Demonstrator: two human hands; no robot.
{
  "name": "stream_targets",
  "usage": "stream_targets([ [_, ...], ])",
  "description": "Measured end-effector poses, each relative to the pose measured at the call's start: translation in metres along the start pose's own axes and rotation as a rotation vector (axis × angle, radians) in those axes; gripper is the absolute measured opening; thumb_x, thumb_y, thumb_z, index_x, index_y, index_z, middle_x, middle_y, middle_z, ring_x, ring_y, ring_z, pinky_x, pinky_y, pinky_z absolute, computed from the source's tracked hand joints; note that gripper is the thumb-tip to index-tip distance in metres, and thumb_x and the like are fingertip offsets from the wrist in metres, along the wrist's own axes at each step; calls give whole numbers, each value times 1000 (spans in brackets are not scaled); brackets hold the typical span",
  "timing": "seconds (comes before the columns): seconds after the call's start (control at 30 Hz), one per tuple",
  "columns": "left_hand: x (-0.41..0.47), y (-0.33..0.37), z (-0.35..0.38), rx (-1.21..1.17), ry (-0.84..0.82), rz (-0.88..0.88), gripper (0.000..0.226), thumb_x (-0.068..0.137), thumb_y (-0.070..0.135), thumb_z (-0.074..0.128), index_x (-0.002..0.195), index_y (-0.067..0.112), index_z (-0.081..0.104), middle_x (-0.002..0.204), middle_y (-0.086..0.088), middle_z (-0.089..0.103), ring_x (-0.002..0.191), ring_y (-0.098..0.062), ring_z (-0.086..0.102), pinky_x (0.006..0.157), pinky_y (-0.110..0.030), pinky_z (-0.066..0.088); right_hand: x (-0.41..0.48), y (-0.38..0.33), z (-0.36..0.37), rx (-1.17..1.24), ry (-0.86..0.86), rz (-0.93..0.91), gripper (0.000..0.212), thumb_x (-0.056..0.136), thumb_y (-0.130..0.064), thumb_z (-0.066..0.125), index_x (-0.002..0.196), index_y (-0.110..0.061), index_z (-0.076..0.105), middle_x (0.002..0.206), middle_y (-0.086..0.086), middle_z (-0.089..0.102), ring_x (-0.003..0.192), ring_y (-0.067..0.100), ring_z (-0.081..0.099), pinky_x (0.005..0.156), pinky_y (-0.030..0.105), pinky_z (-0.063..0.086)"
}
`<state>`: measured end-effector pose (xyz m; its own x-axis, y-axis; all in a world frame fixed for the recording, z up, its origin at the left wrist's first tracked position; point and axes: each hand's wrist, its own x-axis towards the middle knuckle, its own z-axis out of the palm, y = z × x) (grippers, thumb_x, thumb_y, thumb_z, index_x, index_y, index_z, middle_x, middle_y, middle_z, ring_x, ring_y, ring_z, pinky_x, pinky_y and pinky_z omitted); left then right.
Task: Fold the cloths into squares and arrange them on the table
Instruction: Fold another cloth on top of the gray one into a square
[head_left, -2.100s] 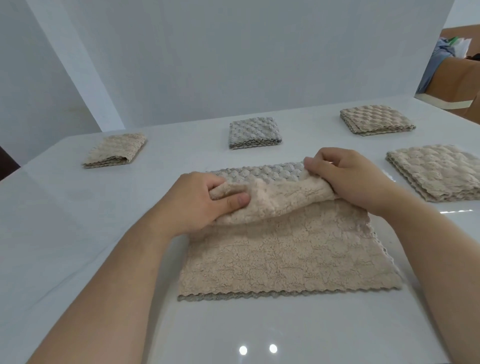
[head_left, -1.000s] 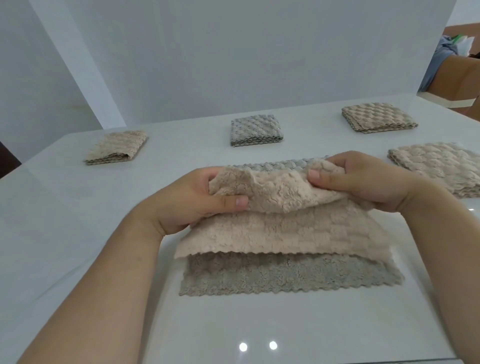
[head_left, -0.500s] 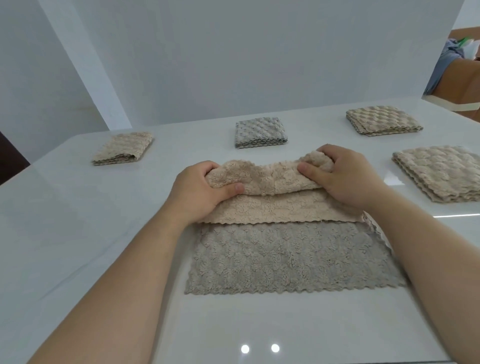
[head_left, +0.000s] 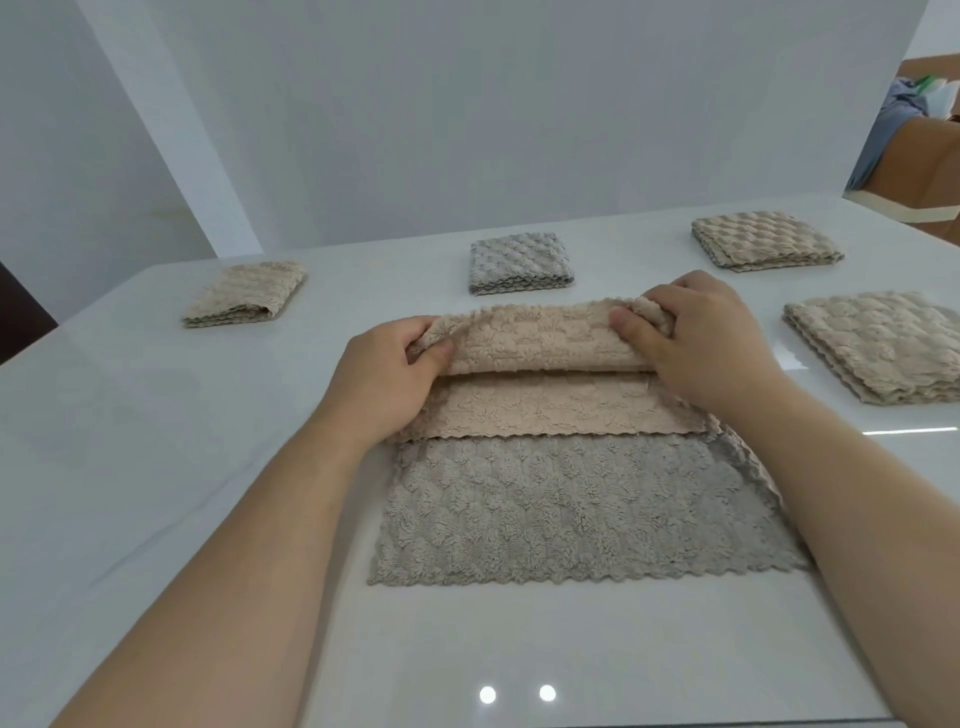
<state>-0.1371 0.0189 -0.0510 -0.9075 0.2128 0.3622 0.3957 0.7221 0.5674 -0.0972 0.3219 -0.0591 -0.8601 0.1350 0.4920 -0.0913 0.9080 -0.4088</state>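
Right, start with the white bench (head_left: 156, 467): it is glossy, so expect anything laid on it to slide if you drag it rather than lift it. Directly in front of you a grey layer (head_left: 571, 509) lies flat and open, its scalloped near edge square to you. Over its far part sits a beige layer (head_left: 540, 410), doubled back into a raised roll along the far side; whether this is one two-faced cloth or two separate cloths cannot be told from here. Four folded cloths are set well apart beyond it: a beige stack (head_left: 883, 343) at the right, a beige square (head_left: 763, 239) far right, a grey square (head_left: 519, 262) far centre, and a beige square (head_left: 244, 293) far left. Your left hand (head_left: 384, 379) and right hand (head_left: 711, 348) each pinch one end of the beige roll, thumb on the near face, fingers curled over the top. The fabric looks light, plush and limp, so it will likely sag between your hands. Take it by the corners, hold the edge taut, and match scalloped edge to scalloped edge before pressing the fold flat
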Motion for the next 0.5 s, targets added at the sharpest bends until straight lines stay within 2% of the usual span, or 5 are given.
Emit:
stream_targets([
  [0.13, 3, 1, 2, 30, 66, 75, 28, 101, 27, 59, 125, 21, 71, 102, 11, 68, 103, -14, 60, 84, -1, 34, 1, -3, -3, 2, 58, 40, 50, 95, -62, 51, 98, -13, 59, 99, 5, 47, 100, 30, 49, 83, 38, 42],
  [0.2, 5, -2, 2, 47, 130, 111, 31, 96, 26, 60, 124, 24, 72, 123, 6, 68, 120, -18, 57, 108, -26, 41, 0, -6, -7, 9, 57, 64, 50, 95, -64, 47, 98, -15, 48, 100, 5, 47, 96, 26, 45, 80, 37, 39],
  [0.23, 5, -4, 2, 67, 179, 115, 29, 93, 26, 61, 119, 26, 75, 125, 4, 67, 121, -21, 55, 108, -35, 41, 0, -8, -9, 20, 52, 76, 46, 97, -62, 46, 97, -16, 45, 100, 4, 47, 94, 25, 44, 79, 37, 37],
  [0.37, 3, -2, 1, 92, 357, 105, 14, 84, 20, 73, 96, 26, 78, 106, 5, 63, 98, -13, 56, 87, -23, 46, 0, -12, -15, 143, 34, 110, 14, 93, -33, 40, 93, -19, 40, 98, 3, 46, 87, 23, 44, 72, 38, 34],
  [0.5, 5, -2, 0, 2, 378, 56, 9, 82, 22, 79, 89, 25, 74, 93, 11, 64, 78, -4, 53, 70, -11, 37, 2, -11, -14, 133, 85, 122, 8, 95, -27, 45, 99, -20, 46, 108, 3, 48, 91, 24, 48, 76, 38, 40],
])
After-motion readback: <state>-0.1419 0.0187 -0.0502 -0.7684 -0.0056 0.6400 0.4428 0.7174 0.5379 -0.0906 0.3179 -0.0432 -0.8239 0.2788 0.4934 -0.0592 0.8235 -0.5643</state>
